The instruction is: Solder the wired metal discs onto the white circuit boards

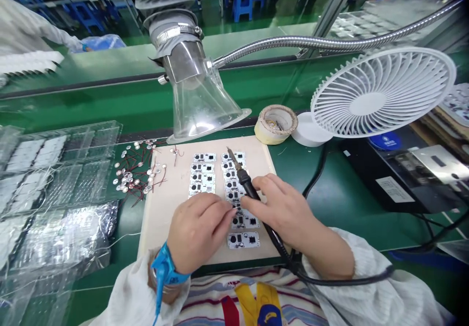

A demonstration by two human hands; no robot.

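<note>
Head view. Right hand grasps the iron between its fingers; metal tip points away from the person, over the right column of boards. Left hand, blue strap at the wrist: thumb and forefinger brought together just above a board in that column. A thin pale sliver shows at these fingertips; too small to tell whether it is pinched.

Boards lie in two columns on the mat, the left column partly hidden by the left hand. Left of them, discs with red leads, scattered across mat edge and table. Beyond mat: clear hood above its far edge; tape roll near the far right corner, beside a white lid; fan farther right.
</note>
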